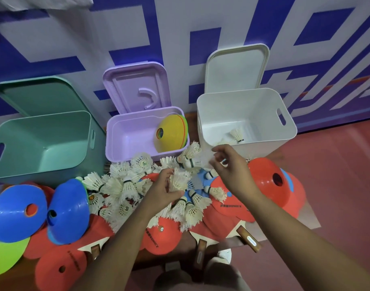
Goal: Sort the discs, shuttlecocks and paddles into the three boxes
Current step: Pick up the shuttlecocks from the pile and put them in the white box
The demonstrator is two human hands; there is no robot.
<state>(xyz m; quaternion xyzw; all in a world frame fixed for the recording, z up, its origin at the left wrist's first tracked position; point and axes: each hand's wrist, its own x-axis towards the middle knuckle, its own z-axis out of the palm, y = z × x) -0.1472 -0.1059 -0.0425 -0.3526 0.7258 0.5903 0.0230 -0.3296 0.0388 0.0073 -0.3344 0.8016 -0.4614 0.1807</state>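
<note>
White, blurred shuttlecock point(204, 158) pinched by right hand point(228, 168) just near of white box point(285, 131); second shuttlecock point(179, 181) clutched in left hand point(164, 191) over shuttlecock heap point(117, 185); yellow discs point(172, 133) in purple box point(121, 131); red paddles point(163, 236) nearest; green box point(43, 133) far left.

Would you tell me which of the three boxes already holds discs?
The purple box in the middle: a yellow-topped stack of discs leans inside it. The white box shows only shuttlecocks, and the green box shows nothing inside.
</note>
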